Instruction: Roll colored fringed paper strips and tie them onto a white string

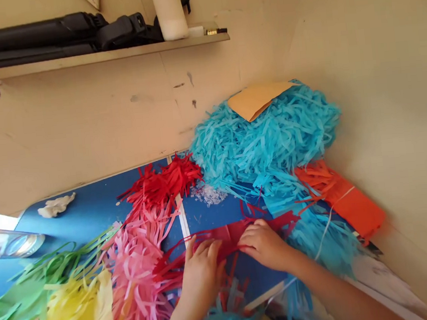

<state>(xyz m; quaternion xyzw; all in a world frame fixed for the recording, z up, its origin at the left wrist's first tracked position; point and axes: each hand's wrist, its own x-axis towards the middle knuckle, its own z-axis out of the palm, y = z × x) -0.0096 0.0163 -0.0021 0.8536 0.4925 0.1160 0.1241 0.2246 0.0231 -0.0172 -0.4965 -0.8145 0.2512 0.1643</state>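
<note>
A strip of red fringed tissue paper [239, 232] lies on the blue table [90, 212] in front of me. My left hand [201, 267] rests on its left part, fingers stretched forward and pressing on the paper. My right hand [263, 243] sits on its right part, fingers curled down and pinching the red paper's edge. Red fringe ends stick out past my right hand toward the blue pile.
A big heap of light blue fringe [268, 139] with a tan paper [255, 99] on top fills the corner. Orange fringe [347, 197], red fringe [163, 182], pink fringe [137, 273], yellow fringe [73, 314] and green fringe [26, 293] surround me. A wall shelf [93, 56] hangs above.
</note>
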